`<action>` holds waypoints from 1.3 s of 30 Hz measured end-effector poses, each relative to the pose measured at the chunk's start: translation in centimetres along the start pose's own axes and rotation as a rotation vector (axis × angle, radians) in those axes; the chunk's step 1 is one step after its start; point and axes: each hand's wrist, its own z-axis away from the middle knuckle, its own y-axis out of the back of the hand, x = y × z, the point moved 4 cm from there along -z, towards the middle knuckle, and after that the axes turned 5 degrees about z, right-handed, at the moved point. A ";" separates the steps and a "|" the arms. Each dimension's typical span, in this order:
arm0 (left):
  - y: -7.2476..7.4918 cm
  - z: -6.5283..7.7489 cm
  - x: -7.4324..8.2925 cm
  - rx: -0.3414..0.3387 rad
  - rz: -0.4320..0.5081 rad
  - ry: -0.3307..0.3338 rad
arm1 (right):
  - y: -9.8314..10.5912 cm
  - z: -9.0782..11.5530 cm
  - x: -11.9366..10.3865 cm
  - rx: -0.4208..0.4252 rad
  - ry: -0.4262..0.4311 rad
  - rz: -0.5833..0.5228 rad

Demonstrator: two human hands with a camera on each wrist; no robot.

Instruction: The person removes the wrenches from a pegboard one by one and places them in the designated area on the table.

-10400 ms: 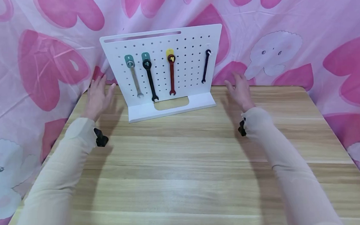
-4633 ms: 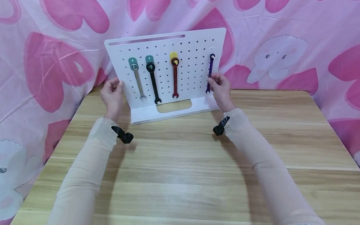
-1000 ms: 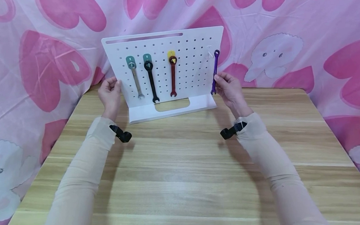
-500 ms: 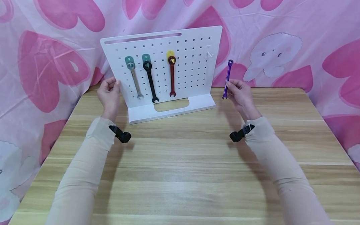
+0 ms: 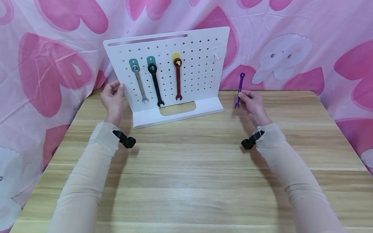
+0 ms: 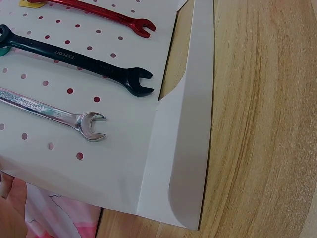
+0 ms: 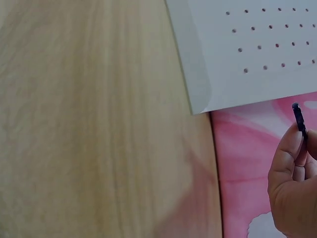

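Note:
To the right of the white pegboard, my right hand pinches a purple combination wrench, ring end up, in the air near the table's back edge. The right wrist view shows only the wrench's dark lower end past the fingertips. My left hand pinches the pegboard's left edge between thumb and fingers. On the board hang a silver wrench, a black wrench and a red wrench, open ends down. At the upper right of the board a white hook is bare.
The pegboard's base stands on a wood-grain table, toward the back. A pink and white patterned cloth hangs behind and at both sides. Black wrist cameras stick out from both sleeves.
My right hand has taken the purple wrench off its hook, moved it right past the board's edge, and lowered it. My left hand still holds the board's edge.

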 end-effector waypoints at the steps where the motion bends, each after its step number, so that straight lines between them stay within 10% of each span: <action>1: 0.0 0.0 0.0 0.000 0.000 -0.001 | 0.1 0.0 0.2 -0.001 -0.010 -0.001; 39: 0.1 -0.1 -0.2 -0.008 -0.034 0.002 | 1.2 -0.5 2.8 -0.062 -0.159 0.436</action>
